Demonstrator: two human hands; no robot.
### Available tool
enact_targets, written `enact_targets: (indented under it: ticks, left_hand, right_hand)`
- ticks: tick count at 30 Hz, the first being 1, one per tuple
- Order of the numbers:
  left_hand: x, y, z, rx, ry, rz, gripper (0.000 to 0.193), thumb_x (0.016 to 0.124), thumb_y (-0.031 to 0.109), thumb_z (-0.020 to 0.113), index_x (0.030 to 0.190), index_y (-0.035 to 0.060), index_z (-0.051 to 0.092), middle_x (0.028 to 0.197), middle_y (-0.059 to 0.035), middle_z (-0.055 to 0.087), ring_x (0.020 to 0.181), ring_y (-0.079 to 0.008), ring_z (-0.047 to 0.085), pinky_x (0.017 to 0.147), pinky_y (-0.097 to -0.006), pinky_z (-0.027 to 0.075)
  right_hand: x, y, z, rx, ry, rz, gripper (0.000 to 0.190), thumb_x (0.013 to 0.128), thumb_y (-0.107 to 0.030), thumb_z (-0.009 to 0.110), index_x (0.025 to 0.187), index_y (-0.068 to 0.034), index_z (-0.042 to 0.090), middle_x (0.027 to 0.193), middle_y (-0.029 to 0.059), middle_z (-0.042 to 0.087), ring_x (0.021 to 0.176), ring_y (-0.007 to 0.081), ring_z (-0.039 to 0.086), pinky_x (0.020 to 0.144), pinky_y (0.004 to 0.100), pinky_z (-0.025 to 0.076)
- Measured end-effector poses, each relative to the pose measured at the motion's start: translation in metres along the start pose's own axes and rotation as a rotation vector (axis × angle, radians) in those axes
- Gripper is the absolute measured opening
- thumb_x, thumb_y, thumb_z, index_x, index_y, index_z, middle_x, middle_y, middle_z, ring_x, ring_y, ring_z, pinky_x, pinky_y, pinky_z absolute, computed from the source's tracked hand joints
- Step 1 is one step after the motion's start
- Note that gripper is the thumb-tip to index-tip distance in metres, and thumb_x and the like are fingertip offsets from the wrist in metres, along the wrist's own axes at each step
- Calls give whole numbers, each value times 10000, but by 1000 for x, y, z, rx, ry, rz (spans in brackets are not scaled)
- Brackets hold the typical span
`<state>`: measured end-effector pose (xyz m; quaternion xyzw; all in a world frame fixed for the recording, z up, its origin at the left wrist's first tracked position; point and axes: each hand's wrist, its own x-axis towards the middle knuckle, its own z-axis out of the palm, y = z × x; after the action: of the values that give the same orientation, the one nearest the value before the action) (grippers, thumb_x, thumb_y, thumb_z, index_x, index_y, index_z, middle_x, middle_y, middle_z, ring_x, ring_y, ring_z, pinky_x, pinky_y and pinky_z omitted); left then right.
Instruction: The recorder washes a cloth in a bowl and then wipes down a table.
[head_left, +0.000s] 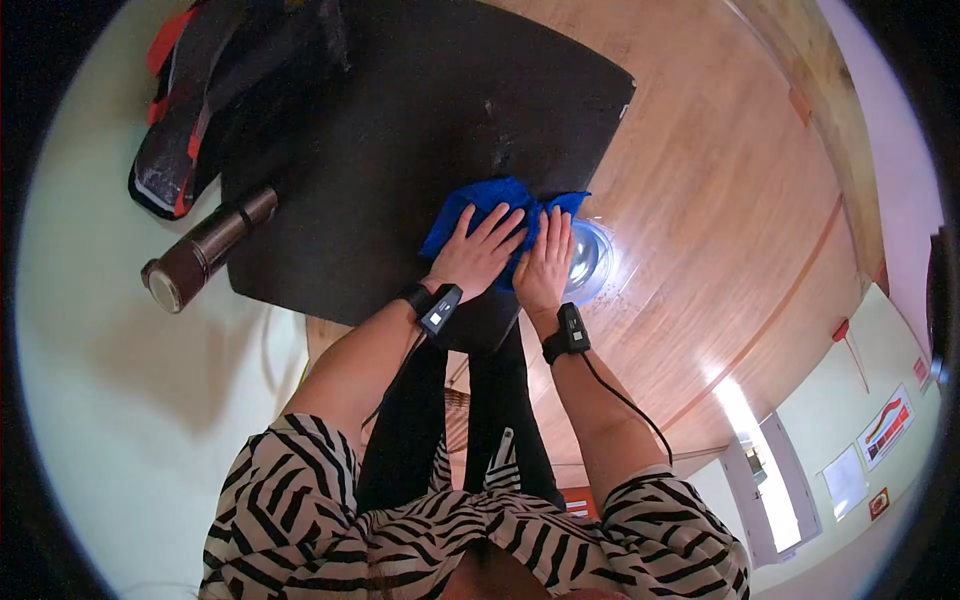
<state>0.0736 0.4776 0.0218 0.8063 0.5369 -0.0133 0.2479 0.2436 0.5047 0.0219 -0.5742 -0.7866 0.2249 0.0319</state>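
Note:
A blue cloth lies spread and partly bunched on the black tabletop, close to its right edge. My left hand rests flat on the cloth's left part, fingers spread and pointing away from me. Beside it, my right hand lies on the cloth's right part with its fingers close together. What is under both palms is hidden. Just right of my right hand, lower than the tabletop, a clear bluish round basin shows in part; it seems to hold water.
A dark brown metallic bottle lies at the table's left edge. Behind it is a black and red bag. A pale wall runs along the left. A wooden floor spreads to the right, towards a door.

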Motion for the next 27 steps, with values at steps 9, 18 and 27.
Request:
enact_targets:
  ticks: [9,18,27]
  left_hand:
    - [82,-39,-38,82,119,-90,516,1023,327,497,1493,114,498,1623,-58,381,1542,-231,241,1219,-574,159]
    - [118,-62,-56,46,332,-239,547,982,289,552,1473,52,506,1588,-114,422,1516,-254,304,1220,-564,176]
    - [127,-95,-77,-42,428,-329,526,969,248,573,1445,29,527,1566,-128,448,1505,-270,325,1218,-576,178]
  right_hand:
    - [118,9,-24,-92,95,-113,643,909,-152,538,1516,3,399,1616,205,333,1524,390,262,1228,575,181]
    - [211,3,-39,-174,152,-209,624,957,-226,524,1533,-23,393,1627,190,330,1528,370,264,1225,567,185]
    - [271,-19,-27,-230,268,-242,588,974,-264,536,1514,-51,439,1590,154,411,1505,320,326,1212,549,231]
